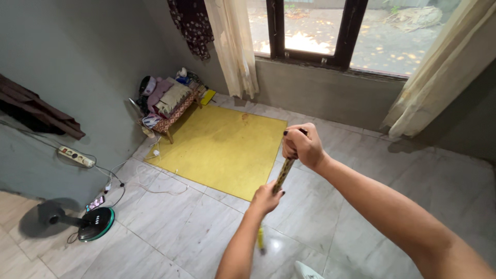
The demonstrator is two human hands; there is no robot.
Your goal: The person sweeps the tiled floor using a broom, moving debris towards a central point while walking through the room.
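Note:
Both my hands grip a long patterned stick (283, 174), the handle of a broom or mop, held nearly upright over the tiled floor. My right hand (301, 145) is closed around its top end. My left hand (266, 198) is closed around it lower down. Below my left hand the handle turns yellow (261, 239) and runs down toward the floor; its lower end is blurred. A white object (310, 270) shows at the bottom edge, and what it is cannot be told.
A yellow mat (219, 147) lies on the grey tiles. A low bench piled with clothes (166, 103) stands by the left wall. A floor fan (95, 223), a phone (95, 202), a power strip (76, 156) and cables lie at left. Window with curtains (235, 46) ahead.

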